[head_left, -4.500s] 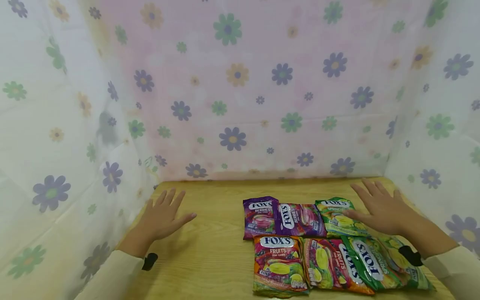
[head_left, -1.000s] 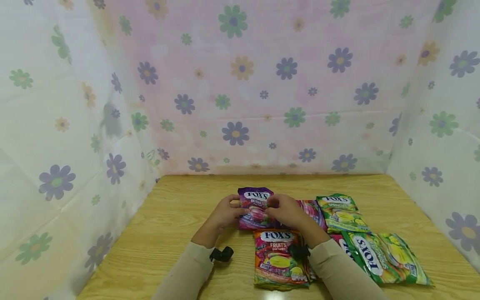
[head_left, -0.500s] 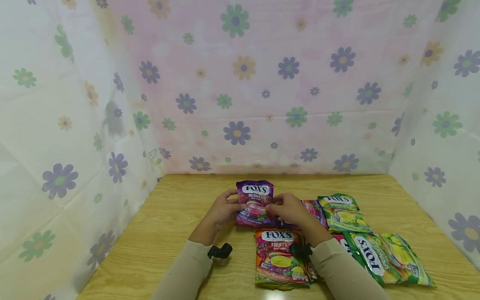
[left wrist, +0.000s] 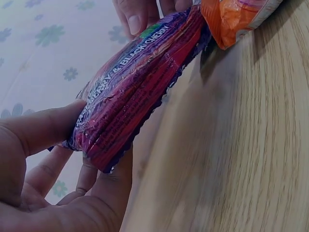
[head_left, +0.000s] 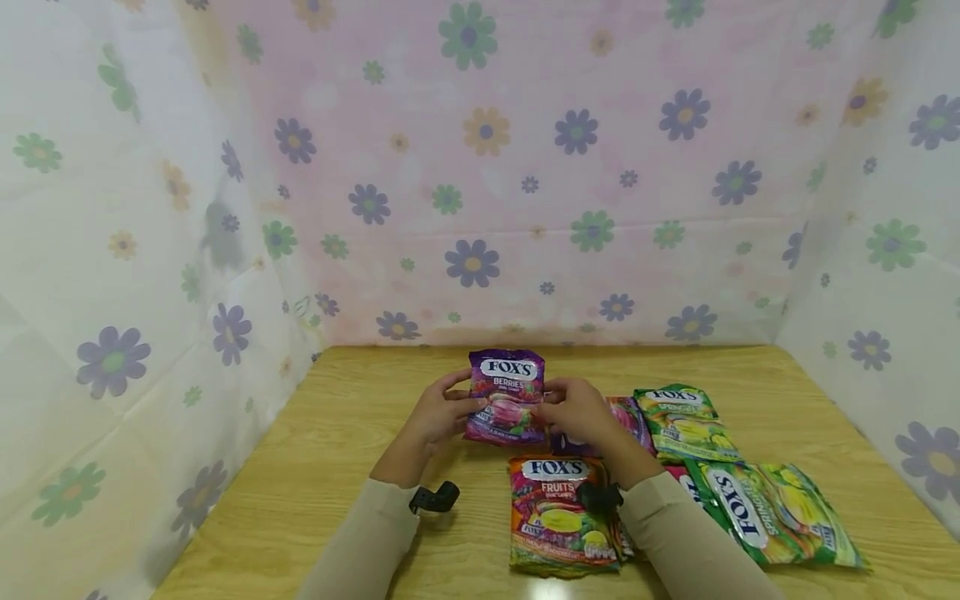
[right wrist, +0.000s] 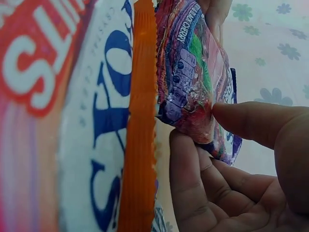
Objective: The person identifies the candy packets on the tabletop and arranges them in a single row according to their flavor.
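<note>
Both hands hold a purple FOX'S Berries candy bag (head_left: 507,396) by its two sides, its printed front facing me. My left hand (head_left: 442,410) pinches the left edge, thumb in front and fingers behind. On the opposite edge my right hand (head_left: 577,408) grips in the same way. Seen from the left wrist, the crimped bottom of the candy bag (left wrist: 130,106) is tilted up over the wood. In the right wrist view the right thumb (right wrist: 256,121) presses on the bag's front, with the curled fingers underneath.
A second purple Berries bag (head_left: 630,417) lies partly behind the right hand. Beside it is a green and yellow Springs bag (head_left: 686,425). Nearer me lie an orange Fruits bag (head_left: 558,517), another mostly under the right forearm, and a green bag (head_left: 783,512). Flowered cloth (head_left: 480,183) encloses the wooden table (head_left: 300,500).
My hands, spread apart and open at first, have come together on the purple Berries bag. The bag has since been raised and shifted slightly back and left; the other bags stay put.
</note>
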### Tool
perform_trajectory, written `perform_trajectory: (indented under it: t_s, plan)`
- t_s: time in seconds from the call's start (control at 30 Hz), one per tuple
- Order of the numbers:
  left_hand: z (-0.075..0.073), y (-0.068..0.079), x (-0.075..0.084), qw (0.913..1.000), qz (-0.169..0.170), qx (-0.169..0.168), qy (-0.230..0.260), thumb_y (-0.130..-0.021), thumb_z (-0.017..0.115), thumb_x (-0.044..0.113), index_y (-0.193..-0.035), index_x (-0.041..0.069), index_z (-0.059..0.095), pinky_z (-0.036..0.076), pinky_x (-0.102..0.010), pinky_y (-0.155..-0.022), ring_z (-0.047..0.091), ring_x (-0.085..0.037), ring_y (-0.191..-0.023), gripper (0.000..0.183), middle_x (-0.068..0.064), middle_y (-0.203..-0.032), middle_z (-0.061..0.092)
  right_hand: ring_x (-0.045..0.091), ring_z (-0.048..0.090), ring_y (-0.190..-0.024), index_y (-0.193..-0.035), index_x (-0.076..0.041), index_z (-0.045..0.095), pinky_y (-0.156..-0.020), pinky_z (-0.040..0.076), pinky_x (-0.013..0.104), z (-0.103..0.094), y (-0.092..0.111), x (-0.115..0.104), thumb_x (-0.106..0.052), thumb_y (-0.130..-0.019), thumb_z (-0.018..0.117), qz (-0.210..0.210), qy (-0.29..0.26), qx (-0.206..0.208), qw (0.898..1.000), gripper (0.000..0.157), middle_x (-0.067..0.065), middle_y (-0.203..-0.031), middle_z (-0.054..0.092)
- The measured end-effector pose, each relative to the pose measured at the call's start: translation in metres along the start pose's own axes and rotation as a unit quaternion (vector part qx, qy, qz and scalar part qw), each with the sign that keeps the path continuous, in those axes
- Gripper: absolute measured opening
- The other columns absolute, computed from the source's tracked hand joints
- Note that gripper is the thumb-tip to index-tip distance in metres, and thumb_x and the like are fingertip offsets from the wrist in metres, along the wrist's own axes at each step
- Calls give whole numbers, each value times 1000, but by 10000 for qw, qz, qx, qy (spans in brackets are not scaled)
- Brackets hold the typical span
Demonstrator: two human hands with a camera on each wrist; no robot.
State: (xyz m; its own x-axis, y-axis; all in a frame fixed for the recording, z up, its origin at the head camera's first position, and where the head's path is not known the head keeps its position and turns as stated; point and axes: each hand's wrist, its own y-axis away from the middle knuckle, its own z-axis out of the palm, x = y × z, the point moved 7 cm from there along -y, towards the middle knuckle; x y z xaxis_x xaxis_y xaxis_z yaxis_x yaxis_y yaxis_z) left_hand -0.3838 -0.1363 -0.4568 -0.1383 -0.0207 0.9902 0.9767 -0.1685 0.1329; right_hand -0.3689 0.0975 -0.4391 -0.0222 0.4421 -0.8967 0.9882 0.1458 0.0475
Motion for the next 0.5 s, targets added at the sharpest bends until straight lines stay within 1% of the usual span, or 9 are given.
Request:
perform_trajectory:
  t_s: [0.13, 0.23, 0.37, 0.5]
  plan:
    - [-5, -1, 1, 10000, 15, -14, 8, -92, 79, 10, -152, 25, 50, 64, -38, -84, 72, -26, -97, 69, -18, -124, 65, 19, 74, -79, -144, -2, 57, -73, 65, 38, 3, -1, -5, -20, -92, 79, -22, -188, -23, 9998, 59, 12, -109, 73]
    - [-10, -1, 4, 10000, 57, 30, -53, -91, 79, 10, -152, 24, 51, 64, -39, -84, 73, -26, -97, 68, -18, -124, 65, 18, 74, -82, -144, -2, 57, -73, 65, 37, 6, -4, -8, -19, -91, 79, -46, -213, 12, 9998, 60, 13, -112, 72]
    - [-17, 0, 10, 9995, 147, 204, -198, -91, 79, 9, -151, 24, 53, 63, -41, -87, 72, -28, -102, 67, -19, -127, 64, 19, 75, -85, -143, -1, 59, -74, 65, 37, 10, -8, -13, -18, -91, 79, -127, -367, 46, 9992, 59, 16, -113, 72]
    - [-27, 2, 16, 9984, 191, 391, -374, -92, 78, 8, -150, 25, 55, 63, -41, -88, 71, -29, -105, 65, -19, -129, 63, 22, 76, -85, -141, 0, 60, -76, 65, 42, 17, -11, -18, -14, -91, 79, -167, -785, -15, 9968, 56, 18, -113, 72]
